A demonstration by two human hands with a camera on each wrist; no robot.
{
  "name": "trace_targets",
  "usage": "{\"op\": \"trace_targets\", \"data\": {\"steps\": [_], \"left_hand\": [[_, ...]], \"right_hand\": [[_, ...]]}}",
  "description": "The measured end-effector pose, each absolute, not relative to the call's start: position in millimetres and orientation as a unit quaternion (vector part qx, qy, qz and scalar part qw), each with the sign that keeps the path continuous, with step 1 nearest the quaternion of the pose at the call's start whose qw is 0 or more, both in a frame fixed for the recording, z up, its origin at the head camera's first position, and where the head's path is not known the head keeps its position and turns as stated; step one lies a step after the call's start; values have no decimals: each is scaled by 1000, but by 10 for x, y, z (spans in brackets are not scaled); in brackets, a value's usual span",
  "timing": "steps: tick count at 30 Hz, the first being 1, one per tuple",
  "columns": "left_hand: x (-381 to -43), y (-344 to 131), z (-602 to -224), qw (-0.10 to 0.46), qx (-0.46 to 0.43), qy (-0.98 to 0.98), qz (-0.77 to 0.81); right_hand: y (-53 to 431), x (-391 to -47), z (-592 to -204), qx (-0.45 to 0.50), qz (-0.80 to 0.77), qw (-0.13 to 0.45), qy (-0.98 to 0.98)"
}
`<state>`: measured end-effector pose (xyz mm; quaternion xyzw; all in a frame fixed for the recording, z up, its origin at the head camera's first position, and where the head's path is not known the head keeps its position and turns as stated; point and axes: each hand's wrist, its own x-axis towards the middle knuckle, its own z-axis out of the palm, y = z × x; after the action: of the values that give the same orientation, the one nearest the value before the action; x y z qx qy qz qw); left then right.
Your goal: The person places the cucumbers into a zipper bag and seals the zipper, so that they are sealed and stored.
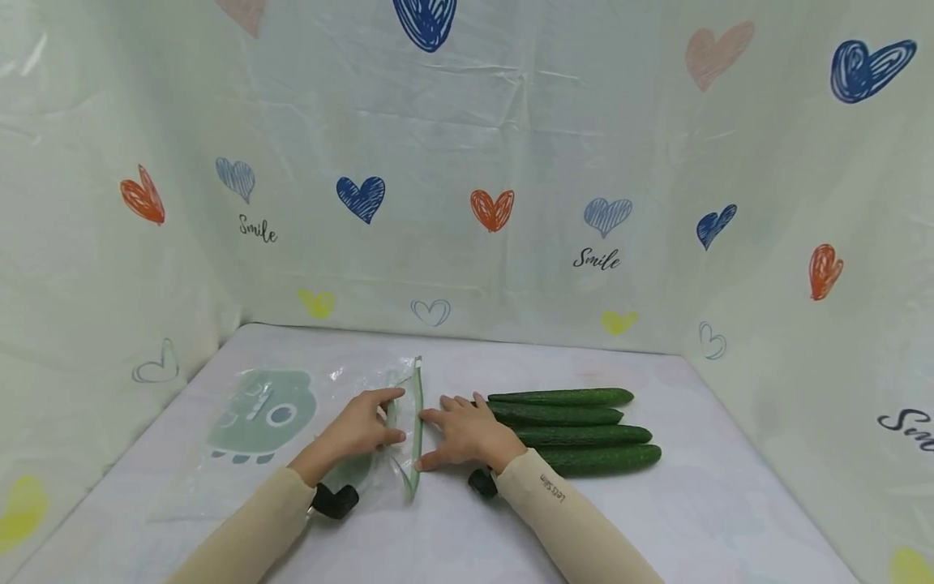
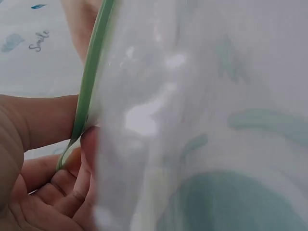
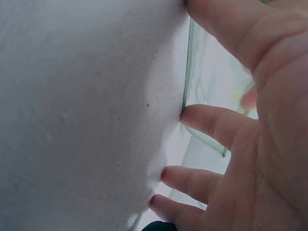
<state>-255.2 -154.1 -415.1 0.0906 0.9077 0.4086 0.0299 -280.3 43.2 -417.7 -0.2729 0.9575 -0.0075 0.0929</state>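
A clear zip bag [image 1: 339, 377] with a green cartoon print lies flat on the left, its green-edged mouth [image 1: 417, 422] facing right and slightly raised. At that mouth is my left hand [image 1: 361, 423]; in the left wrist view its thumb [image 2: 48, 120] and curled fingers [image 2: 62, 187] hold the green edge [image 2: 91, 67] between them. My right hand [image 1: 467, 434] has its fingers spread, with fingertips [image 3: 190, 115] against the table and the bag's lower edge. Right behind that hand lie several long green cucumbers [image 1: 584, 435], side by side, their left ends partly hidden by it.
The white table [image 1: 730, 503] runs back to a pale curtain [image 1: 452, 268] printed with hearts, which also hangs on both sides. Black wrist-worn camera parts [image 1: 336, 501] sit under each wrist, close over the table.
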Motion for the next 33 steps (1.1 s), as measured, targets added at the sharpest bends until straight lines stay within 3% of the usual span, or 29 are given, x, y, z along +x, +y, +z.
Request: {"op": "trace_targets", "data": {"steps": [14,33], "left_hand": [[-2456,-1885,-3834,20,157,823,546],[-2489,-1760,-4060,57,152,828,537]], "right_hand": [[443,-2808,-4158,-275,-12,100,956],[615,-2746,-4087,-334,-55,64,939]]}}
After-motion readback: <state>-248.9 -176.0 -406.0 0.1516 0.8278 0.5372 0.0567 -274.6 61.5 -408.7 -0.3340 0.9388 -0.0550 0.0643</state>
